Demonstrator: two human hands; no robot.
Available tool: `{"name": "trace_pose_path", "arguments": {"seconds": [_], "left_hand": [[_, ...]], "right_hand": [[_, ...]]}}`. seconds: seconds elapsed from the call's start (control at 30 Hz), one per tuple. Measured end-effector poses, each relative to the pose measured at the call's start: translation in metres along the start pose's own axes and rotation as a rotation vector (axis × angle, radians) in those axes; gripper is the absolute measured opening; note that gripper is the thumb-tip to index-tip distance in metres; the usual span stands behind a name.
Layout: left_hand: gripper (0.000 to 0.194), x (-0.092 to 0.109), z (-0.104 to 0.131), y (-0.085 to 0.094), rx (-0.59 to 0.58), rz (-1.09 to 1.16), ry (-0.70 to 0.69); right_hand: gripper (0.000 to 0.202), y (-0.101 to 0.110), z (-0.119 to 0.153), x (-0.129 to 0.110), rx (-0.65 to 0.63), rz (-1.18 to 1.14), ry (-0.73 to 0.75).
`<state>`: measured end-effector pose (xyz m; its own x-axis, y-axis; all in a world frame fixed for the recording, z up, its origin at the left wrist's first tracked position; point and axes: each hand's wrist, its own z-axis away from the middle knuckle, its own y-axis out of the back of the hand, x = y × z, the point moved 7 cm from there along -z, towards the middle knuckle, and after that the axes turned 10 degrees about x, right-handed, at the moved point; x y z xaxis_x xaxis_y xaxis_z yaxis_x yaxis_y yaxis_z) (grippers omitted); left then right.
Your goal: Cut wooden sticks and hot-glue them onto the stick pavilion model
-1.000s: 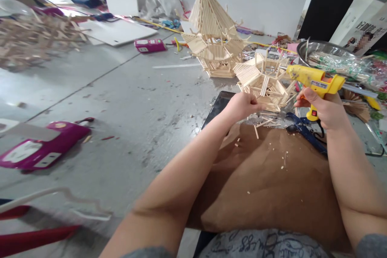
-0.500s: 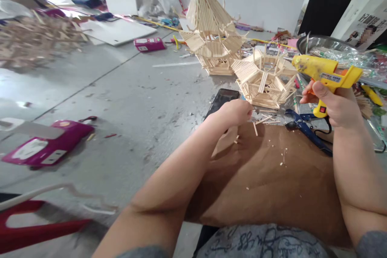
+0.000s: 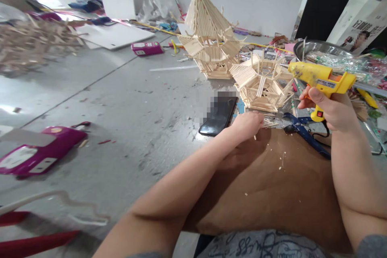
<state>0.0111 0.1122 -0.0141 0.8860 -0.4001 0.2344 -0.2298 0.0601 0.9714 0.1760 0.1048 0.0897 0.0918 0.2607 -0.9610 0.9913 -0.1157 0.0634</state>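
My right hand [image 3: 331, 109] is wrapped round the grip of a yellow hot glue gun [image 3: 311, 71], its nozzle pointing left towards a low wooden-stick model [image 3: 263, 88]. My left hand [image 3: 248, 125] is closed and low over small loose sticks [image 3: 271, 123] at the far edge of a brown sheet [image 3: 272, 193]. Its fingertips are turned away, so what they hold, if anything, is hidden. A short stick end shows just below that hand. Blue-handled cutters [image 3: 306, 133] lie below the glue gun. A black phone [image 3: 219, 117] lies left of the low model.
Behind stands a taller stick pagoda [image 3: 211, 44] with a pointed roof. Purple power strips [image 3: 45, 149] lie on the floor to the left. A metal bowl [image 3: 329, 46] and plastic-wrapped material crowd the right. Stick scraps [image 3: 36, 44] are heaped at the far left.
My left hand has moved down and slightly right, from beside the phone to the loose sticks, uncovering more of the phone. My right hand keeps the glue gun in about the same place.
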Motion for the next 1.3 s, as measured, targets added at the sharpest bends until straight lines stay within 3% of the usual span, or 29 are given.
{"name": "trace_pose_path", "arguments": {"seconds": [0.13,0.23,0.4,0.5,0.77,1.3], "left_hand": [[0.016,0.004,0.004,0.03,0.118,0.169,0.015],[0.011,0.005,0.006,0.05,0.256,0.502,0.039],[0.008,-0.003,0.003,0.043,0.268,1.149,0.196],[0.005,-0.006,0.001,0.04,0.299,1.33,0.228],[0.012,-0.019,-0.002,0.036,0.396,1.316,0.294],[0.012,-0.016,-0.001,0.039,0.394,1.273,0.266]], "right_hand": [[0.027,0.003,-0.001,0.0,0.025,-0.008,-0.027],[0.025,0.001,-0.001,-0.004,-0.002,-0.025,-0.013],[0.028,-0.005,0.002,0.001,-0.14,0.013,-0.082],[0.031,-0.004,0.002,0.006,-0.177,0.072,-0.122],[0.034,-0.003,0.002,0.013,-0.217,0.097,-0.178],[0.035,-0.003,0.0,0.019,-0.21,0.145,-0.212]]}}
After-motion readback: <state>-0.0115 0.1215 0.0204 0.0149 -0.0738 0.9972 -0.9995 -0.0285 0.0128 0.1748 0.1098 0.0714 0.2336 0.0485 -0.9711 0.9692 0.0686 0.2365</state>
